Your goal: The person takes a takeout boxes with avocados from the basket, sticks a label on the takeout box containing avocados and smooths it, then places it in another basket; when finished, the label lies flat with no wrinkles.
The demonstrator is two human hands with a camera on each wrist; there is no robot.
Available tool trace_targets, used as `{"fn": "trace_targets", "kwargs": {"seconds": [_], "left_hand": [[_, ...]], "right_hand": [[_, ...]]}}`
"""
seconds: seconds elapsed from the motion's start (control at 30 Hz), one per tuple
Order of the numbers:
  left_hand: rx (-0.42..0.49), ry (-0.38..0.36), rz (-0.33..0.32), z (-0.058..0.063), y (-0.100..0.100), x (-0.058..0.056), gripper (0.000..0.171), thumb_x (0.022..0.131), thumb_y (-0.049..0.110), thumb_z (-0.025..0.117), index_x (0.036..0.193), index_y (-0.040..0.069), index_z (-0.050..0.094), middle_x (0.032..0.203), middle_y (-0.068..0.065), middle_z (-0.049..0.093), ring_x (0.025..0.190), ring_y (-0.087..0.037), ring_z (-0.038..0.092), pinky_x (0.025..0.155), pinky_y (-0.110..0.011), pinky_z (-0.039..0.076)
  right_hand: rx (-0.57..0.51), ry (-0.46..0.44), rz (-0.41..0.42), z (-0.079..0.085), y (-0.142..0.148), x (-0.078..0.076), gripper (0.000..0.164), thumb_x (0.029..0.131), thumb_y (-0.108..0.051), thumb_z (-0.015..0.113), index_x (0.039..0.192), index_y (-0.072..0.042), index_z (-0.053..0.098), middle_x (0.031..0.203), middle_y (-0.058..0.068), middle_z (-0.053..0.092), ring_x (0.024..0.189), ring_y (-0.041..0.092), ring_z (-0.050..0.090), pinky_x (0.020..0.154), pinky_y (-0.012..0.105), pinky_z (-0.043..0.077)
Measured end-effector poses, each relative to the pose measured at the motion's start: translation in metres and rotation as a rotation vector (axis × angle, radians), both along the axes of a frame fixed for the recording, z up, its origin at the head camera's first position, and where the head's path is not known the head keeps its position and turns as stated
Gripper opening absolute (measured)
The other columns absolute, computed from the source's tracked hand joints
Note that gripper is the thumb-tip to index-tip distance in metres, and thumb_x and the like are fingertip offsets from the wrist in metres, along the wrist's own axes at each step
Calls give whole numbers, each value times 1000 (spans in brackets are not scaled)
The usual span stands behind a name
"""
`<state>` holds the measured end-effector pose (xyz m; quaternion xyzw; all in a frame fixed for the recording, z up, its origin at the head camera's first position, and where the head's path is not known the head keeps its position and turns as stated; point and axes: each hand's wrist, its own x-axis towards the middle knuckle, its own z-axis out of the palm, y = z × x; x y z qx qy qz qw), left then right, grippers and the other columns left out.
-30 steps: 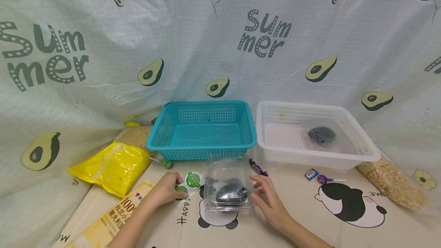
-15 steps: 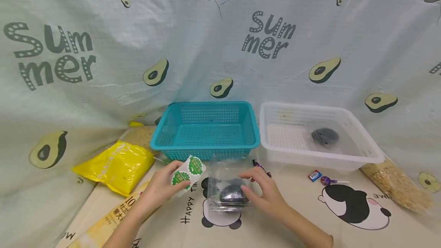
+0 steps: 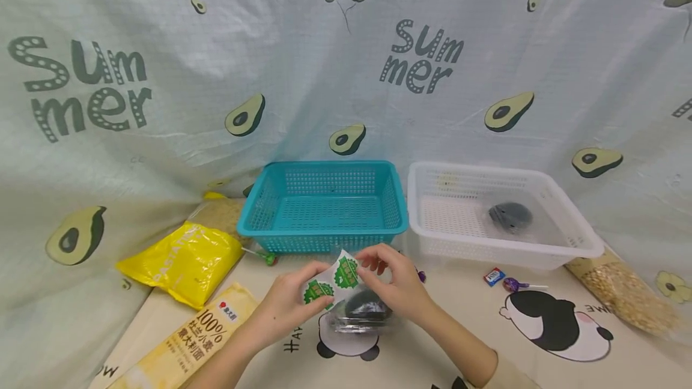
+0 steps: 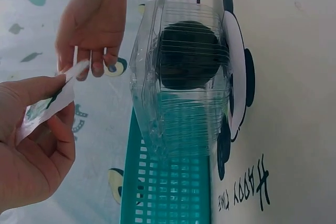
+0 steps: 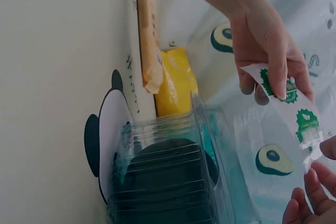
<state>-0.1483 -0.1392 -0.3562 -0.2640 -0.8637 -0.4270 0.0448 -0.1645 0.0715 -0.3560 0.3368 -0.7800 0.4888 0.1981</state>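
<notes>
Pale avocado-print curtain [image 3: 303, 47] behind: my left hand [image 3: 283, 305] and right hand [image 3: 397, 284] pinch a white green-stickered paper strip [image 3: 345, 274] lengthwise between them, clear plastic box [image 3: 364, 315] below.

Sticker strip [image 3: 332, 284] in left hand [image 3: 283, 303]: paper. Box [image 3: 359, 324] below right hand [image 3: 399, 281]: clear, glossy plastic. Teal basket [image 3: 324, 212] beyond hands: perforated plastic.

We have lifted the sticker strip [image 3: 346, 272] with our left hand [image 3: 285, 304]; our right hand [image 3: 399, 284] now pinches its far end.
</notes>
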Motion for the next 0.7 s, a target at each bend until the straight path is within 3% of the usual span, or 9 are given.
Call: {"fn": "trace_targets", "kwargs": {"seconds": [0.1,0.3,0.43,0.57,0.7], "left_hand": [[5,-15,-4,0,0,0,38,74,10,70,108,19,54,98,1,64,72,-4,57,57,-20,49],[4,-39,5,0,-4,-1,36,76,23,70,108,20,55,97,3,64,74,-5,56,59,-20,48],[76,-25,56,2,-13,-2,33,77,29,67,107,18,56,91,4,64,71,-6,56,59,-21,48],[179,-47,111,4,-21,-3,27,79,22,67,102,12,58,84,0,61,70,-7,58,63,-22,50],[209,-93,113,2,-22,-5,23,79,16,67,99,6,60,82,-2,60,70,-9,58,62,-23,51]], "right_hand": [[-3,-85,13,7,0,5,14,78,3,61,91,1,58,77,7,58,68,10,50,58,21,45],[-17,-255,49,3,2,5,1,82,-1,58,82,-1,58,74,6,57,65,8,48,57,22,45],[-50,-345,46,0,6,2,5,85,-5,56,83,-1,56,75,4,55,65,8,47,57,21,44],[-78,-385,30,-9,11,-2,6,85,-7,57,84,-2,57,76,3,55,67,9,49,60,22,45],[-99,-433,9,-23,15,-9,6,85,-12,59,86,-6,58,77,2,56,69,10,52,63,23,46]]}}
